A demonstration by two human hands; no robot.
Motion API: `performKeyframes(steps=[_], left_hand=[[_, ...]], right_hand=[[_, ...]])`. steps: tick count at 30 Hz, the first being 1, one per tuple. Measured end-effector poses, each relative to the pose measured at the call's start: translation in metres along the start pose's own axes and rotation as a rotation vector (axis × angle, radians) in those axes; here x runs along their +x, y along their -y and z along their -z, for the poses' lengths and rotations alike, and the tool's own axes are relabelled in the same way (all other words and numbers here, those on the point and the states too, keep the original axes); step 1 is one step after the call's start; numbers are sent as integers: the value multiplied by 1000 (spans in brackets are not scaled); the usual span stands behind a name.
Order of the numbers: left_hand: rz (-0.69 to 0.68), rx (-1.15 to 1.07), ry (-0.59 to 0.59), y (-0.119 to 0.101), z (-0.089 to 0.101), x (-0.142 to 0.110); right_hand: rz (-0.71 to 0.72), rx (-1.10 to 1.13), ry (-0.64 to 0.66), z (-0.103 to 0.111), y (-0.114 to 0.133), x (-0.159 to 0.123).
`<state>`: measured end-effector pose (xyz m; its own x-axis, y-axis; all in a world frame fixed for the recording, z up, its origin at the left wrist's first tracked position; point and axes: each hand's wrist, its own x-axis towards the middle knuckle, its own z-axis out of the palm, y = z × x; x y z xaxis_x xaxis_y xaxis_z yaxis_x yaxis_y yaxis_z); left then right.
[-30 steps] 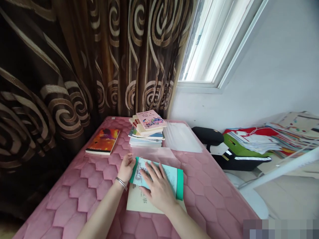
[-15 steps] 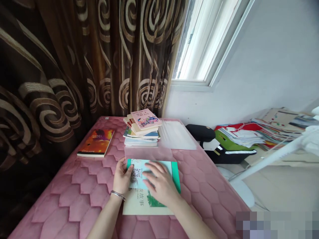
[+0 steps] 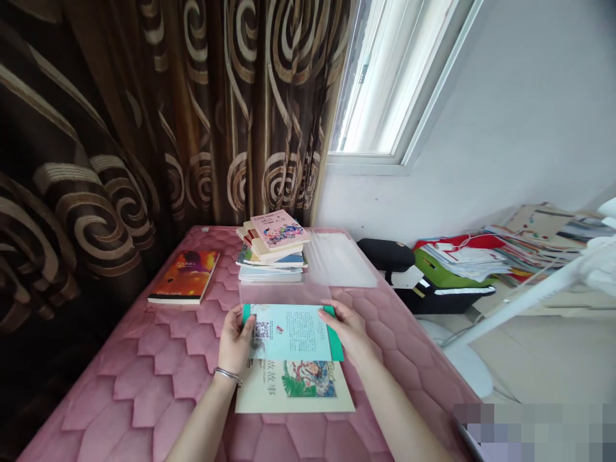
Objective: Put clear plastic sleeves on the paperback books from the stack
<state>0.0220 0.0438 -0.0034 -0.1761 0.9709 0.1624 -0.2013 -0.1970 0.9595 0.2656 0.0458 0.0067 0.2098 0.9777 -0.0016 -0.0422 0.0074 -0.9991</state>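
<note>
A cream book (image 3: 255, 391) with a picture on its cover lies flat, its title turned sideways. Across its upper part is a light blue panel (image 3: 301, 346) with green ends, a QR code and lines of print; I cannot tell whether it is a folded flap or a separate piece. My left hand (image 3: 234, 340) pinches the panel's left end, thumb on top. At the right end my right hand (image 3: 350, 328) grips the green edge, also thumb on top. A see-through plastic sheet (image 3: 283, 294) extends just beyond the panel.
A stack of books (image 3: 272, 274) stands behind the plastic sheet, a pink book (image 3: 279, 228) topmost. To the left lies an orange book (image 3: 184, 276). More clear plastic sheets (image 3: 341, 260) lie right of the stack on the pink quilted bed (image 3: 120, 385). A white lamp stand (image 3: 520, 301) rises at the right.
My right hand has moved from the panel's middle to its right end and closed there, uncovering the print and the cover picture. My left hand has kept its hold.
</note>
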Motion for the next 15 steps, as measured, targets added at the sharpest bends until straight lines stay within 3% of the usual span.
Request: performKeyframes(steps=[15], left_hand=[[-38, 61, 8, 0, -1, -3]], right_hand=[[-36, 50, 9, -5, 6, -3]])
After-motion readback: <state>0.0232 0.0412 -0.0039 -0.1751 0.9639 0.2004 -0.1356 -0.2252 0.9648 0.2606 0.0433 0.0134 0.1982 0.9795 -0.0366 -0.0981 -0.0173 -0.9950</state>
